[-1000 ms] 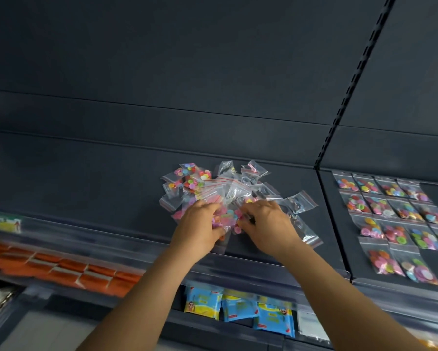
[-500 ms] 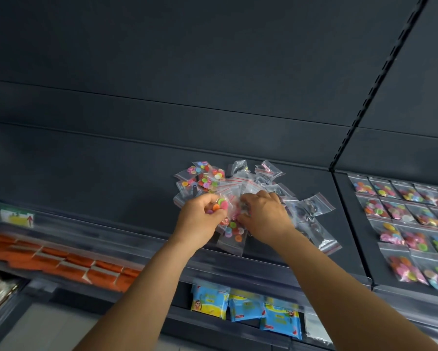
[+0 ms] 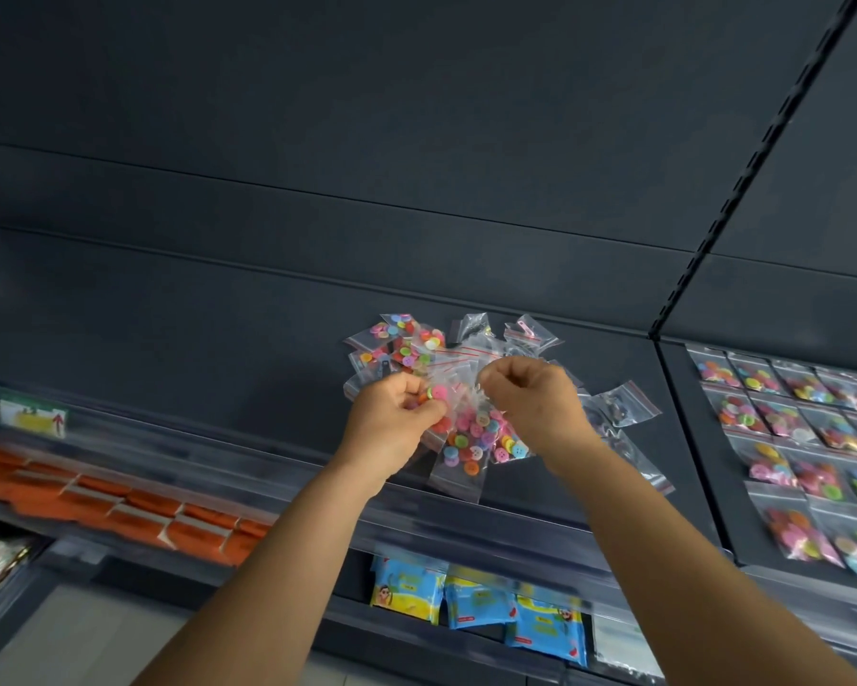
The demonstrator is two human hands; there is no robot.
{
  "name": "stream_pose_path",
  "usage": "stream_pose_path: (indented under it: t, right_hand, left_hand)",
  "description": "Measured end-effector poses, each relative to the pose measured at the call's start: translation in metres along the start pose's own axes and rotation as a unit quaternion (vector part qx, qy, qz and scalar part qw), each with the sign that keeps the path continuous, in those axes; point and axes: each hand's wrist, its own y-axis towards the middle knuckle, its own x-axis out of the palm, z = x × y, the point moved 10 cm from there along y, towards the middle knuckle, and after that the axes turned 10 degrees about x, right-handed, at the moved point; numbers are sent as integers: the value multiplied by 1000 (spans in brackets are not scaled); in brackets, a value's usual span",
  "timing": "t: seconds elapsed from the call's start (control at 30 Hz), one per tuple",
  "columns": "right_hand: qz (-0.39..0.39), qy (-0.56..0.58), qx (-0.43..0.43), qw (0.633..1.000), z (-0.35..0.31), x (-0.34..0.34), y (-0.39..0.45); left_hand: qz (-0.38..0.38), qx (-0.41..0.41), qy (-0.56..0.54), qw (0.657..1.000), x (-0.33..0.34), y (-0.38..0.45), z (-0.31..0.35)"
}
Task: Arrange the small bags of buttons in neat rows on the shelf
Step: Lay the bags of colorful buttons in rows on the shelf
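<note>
Left hand (image 3: 397, 418): mine, fingers curled, pinching a bag of buttons (image 3: 436, 403) at its top edge.
Right hand (image 3: 530, 398): mine, fingers curled, pinching the tops of hanging bags (image 3: 471, 438) held just above the shelf (image 3: 218, 339).
Pile (image 3: 411, 344): loose heap of clear zip bags behind both hands, overlapping, some with bright buttons, some with dark or unclear contents.
Stray bags (image 3: 624, 403): lying askew to the right of the pile, near the front lip.
Rows (image 3: 788, 413): on the next bay to the right, bags laid flat in ordered lines; the pattern I take as my model.
Risk, slip: I hold several slick bags by thin edges; a loose pinch could drop one over the lip to the lower shelf.
Risk, snag: lifted bags overlap the heap; pulling away could drag neighbours and scatter them.
Risk, seal: tugging near a zip strip might open it and spill buttons.
Lower stock: orange packs (image 3: 119, 502) at left, blue packs (image 3: 481, 601) below.
Writing: price tags (image 3: 30, 418) with red arrows, text blurred; blue pack print unreadable.
</note>
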Motion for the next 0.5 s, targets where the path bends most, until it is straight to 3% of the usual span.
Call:
stream_pose_path:
  t: [0.17,0.5]
  right_hand:
    - [-56,-16,-16,998,-4,13,-4]
    - [-96,18,-20,995,-6,19,-10]
  left_hand:
    - [-17,9,-27,999,9,1,7]
    - [-13,14,-7,1000,10,0,10]
